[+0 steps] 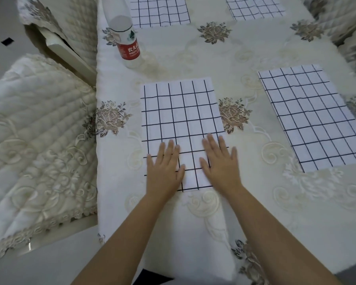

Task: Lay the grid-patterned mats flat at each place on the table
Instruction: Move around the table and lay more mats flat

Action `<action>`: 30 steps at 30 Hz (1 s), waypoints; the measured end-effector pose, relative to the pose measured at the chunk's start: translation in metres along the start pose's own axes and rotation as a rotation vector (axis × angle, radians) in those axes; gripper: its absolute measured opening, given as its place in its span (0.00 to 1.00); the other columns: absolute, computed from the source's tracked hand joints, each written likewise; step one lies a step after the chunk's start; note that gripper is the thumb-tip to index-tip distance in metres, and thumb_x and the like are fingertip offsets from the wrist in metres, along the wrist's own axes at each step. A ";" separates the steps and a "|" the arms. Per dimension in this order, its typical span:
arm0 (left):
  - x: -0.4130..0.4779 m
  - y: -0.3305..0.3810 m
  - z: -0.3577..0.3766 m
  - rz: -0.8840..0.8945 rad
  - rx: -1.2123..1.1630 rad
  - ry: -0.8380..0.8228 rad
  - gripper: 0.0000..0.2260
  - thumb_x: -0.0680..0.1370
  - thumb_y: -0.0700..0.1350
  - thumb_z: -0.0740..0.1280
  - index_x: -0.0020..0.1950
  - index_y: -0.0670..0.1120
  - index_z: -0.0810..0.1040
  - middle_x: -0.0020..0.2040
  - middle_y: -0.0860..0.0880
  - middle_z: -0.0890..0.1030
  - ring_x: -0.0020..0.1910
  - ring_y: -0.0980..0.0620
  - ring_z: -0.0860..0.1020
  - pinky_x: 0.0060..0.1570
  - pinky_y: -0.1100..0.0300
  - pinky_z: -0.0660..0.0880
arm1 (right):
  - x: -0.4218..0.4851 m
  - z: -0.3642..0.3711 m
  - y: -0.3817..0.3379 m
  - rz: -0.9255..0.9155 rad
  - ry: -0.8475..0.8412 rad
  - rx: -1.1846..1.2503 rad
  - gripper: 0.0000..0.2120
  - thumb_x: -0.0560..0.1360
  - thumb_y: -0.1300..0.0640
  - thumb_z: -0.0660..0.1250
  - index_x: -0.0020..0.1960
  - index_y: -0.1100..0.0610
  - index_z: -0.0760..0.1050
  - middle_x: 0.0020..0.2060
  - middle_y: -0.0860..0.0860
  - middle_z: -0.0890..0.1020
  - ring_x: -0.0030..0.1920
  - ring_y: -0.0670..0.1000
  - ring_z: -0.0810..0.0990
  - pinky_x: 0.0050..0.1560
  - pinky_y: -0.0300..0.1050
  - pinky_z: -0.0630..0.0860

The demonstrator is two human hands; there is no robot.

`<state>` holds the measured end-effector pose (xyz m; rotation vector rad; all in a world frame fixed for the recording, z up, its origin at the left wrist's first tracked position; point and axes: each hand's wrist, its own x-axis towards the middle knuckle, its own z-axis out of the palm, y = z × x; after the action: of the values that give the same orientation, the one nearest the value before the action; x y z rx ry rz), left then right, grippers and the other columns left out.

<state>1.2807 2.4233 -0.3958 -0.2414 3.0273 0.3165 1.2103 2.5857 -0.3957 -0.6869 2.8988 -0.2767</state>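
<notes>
A white mat with a black grid [181, 116] lies flat on the table in front of me. My left hand [164, 167] presses flat on its near left part, fingers straight. Beside it, my right hand [220, 163] presses flat on the near right part, fingers spread. A second grid mat [310, 116] lies flat to the right. Two more grid mats lie at the far side, one at far left [158, 11] and one at far right [255, 7], both partly cut off by the frame.
The table [255, 212] wears a cream embroidered cloth with flower motifs. A plastic water bottle with a red label [126, 40] stands at the far left near the table edge. Chairs with quilted cream covers [33, 140] stand to the left.
</notes>
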 end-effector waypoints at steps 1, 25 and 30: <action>-0.005 -0.008 -0.002 -0.026 -0.004 0.005 0.26 0.75 0.54 0.53 0.70 0.44 0.68 0.71 0.45 0.68 0.70 0.43 0.66 0.59 0.35 0.66 | -0.004 -0.002 0.012 0.045 -0.002 0.009 0.31 0.74 0.41 0.43 0.75 0.51 0.55 0.75 0.47 0.55 0.75 0.53 0.53 0.68 0.64 0.54; -0.052 -0.068 -0.007 -0.120 -0.074 -0.029 0.49 0.62 0.79 0.36 0.75 0.52 0.56 0.76 0.49 0.43 0.74 0.52 0.40 0.70 0.40 0.46 | -0.068 0.000 0.055 0.052 0.115 0.099 0.29 0.74 0.39 0.47 0.72 0.47 0.60 0.74 0.46 0.56 0.74 0.47 0.50 0.71 0.58 0.50; -0.052 -0.067 -0.007 -0.116 -0.080 -0.021 0.48 0.64 0.78 0.37 0.75 0.52 0.58 0.76 0.48 0.45 0.75 0.49 0.43 0.69 0.38 0.48 | -0.069 0.000 0.055 0.059 0.133 0.120 0.28 0.75 0.40 0.48 0.72 0.48 0.62 0.74 0.46 0.57 0.74 0.47 0.50 0.71 0.56 0.49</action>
<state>1.3421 2.3644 -0.3971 -0.4149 2.9684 0.4274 1.2476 2.6652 -0.4003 -0.5837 2.9906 -0.5024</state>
